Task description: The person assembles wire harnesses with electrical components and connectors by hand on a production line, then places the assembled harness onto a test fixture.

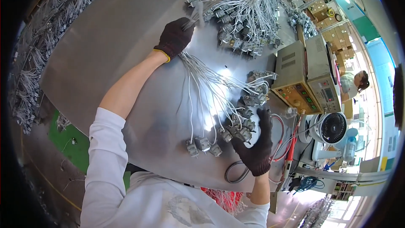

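My left hand [177, 36], in a dark knitted glove with a yellow cuff edge, is closed around a bundle of thin white-grey wires [196, 65]. From it the wires fan out across the metal table to several small grey metal-and-plastic parts [242, 133]. My right hand [259, 147], gloved too, has its thumb and fingers apart in a C shape beside those parts. Whether it touches them I cannot tell. Three more wired grey parts [203, 144] lie nearer to me on the table.
A large heap of similar wired parts [249, 21] lies at the table's far side. Two boxy test instruments [295, 71] stand at right, with a red probe [290, 154], looped cables and a fan [331, 127]. More wire bundles [31, 71] are piled at far left. A person [352, 83] is beyond.
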{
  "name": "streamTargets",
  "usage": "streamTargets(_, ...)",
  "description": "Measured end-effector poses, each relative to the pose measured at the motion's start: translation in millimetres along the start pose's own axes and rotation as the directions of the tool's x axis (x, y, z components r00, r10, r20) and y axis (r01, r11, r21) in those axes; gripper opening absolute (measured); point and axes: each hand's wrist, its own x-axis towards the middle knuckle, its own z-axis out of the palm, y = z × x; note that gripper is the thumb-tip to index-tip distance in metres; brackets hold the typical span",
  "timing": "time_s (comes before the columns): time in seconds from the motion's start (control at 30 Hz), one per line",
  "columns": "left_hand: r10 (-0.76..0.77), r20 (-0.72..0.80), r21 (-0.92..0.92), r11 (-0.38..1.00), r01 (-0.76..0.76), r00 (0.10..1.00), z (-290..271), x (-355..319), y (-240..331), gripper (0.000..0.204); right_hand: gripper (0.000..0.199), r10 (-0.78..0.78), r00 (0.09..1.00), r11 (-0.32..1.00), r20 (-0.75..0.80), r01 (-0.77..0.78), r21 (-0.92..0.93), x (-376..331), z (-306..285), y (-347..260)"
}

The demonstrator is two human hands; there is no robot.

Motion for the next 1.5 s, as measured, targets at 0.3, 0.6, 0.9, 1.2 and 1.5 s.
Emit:
streamTargets(0.3, 0.008, 0.126, 0.275, 0.961, -0.043, 0.992, -7, 10, 8, 0.027, 0.075, -0.018, 1.000, 0.999, 0.019, 0.019, -0.044, 3, 12, -22)
streamTargets(0.6, 0.062, 0.128, 0.272, 0.958, -0.095, 0.990, -2, 13, 9, 0.027, 0.084, 0.090, 0.996, 0.941, 0.020, -0.092, 0.325, -8, 5, -30)
streamTargets(0.9, -0.009, 0.121, 0.246, 0.969, -0.022, 0.993, -2, 11, 17, 0.025, 0.076, -0.226, 0.974, 0.900, -0.010, 0.205, -0.384, 9, -4, -6)
streamTargets(1.2, 0.016, 0.119, 0.260, 0.965, -0.046, 0.993, 2, 13, 21, 0.028, 0.070, -0.078, 0.953, 0.950, 0.292, 0.160, -0.269, -12, 21, -23)
streamTargets(1.5, 0.243, 0.017, 0.197, 0.950, -0.242, 0.970, -3, 9, 10, 0.025, 0.047, -0.165, 0.852, 0.950, 0.497, 0.273, -0.153, 21, 12, -28)
